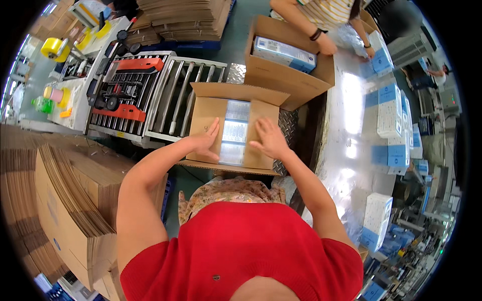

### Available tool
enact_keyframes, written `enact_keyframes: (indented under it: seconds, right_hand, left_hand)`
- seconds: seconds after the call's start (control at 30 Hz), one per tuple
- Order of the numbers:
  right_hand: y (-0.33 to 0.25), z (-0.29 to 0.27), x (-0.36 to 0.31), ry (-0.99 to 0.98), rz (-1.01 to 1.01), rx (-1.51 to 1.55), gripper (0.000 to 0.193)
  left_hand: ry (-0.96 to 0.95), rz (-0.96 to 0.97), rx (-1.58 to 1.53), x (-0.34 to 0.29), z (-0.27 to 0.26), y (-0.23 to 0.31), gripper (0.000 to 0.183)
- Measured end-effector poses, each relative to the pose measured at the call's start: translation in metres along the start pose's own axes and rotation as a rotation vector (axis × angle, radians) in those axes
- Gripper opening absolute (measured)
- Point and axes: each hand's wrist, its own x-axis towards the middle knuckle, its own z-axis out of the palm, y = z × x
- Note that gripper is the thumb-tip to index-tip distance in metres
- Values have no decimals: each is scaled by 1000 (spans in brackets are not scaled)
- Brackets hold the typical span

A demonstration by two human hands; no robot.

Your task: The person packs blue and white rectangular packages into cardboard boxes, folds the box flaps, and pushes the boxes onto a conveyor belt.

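Observation:
In front of me stands a brown cardboard carton with two of its flaps folded inward. The far and near flaps stick outward. Through the gap between the folded flaps show white and light blue product boxes under a glossy surface. My left hand rests on the left folded flap, thumb and fingers stretched out. On the right folded flap lies my right hand, its fingers spread. Neither hand holds anything.
A roller conveyor with a red and black taping machine is to the left. Beyond stands an open carton beside a co-worker's hand. Product boxes line the shiny table. Flattened cartons are stacked at lower left.

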Motion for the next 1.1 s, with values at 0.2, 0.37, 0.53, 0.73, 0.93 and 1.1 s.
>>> enact_keyframes:
  seconds: [0.2, 0.37, 0.53, 0.73, 0.93, 1.1]
  right_hand:
    - [13, 20, 26, -164, -85, 12, 75]
    - [20, -25, 51, -117, -62, 52, 58]
    - [30, -77, 89, 802, 26, -98, 22]
    - [15, 25, -5, 341, 87, 91, 19]
    - [8, 80, 16, 400, 626, 526, 66]
    - [-44, 92, 116, 471, 589, 636, 73]
  left_hand:
    - [-294, 90, -10, -36, 14, 3, 110]
    - [-175, -122, 147, -18, -44, 9, 97]
    - [1026, -243, -497, 10, 59, -67, 121]
    - [1140, -50, -1007, 40, 76, -71, 98]
    - [846, 35, -1085, 52, 7, -119, 79]
    - [679, 112, -1008, 50, -74, -234, 84]
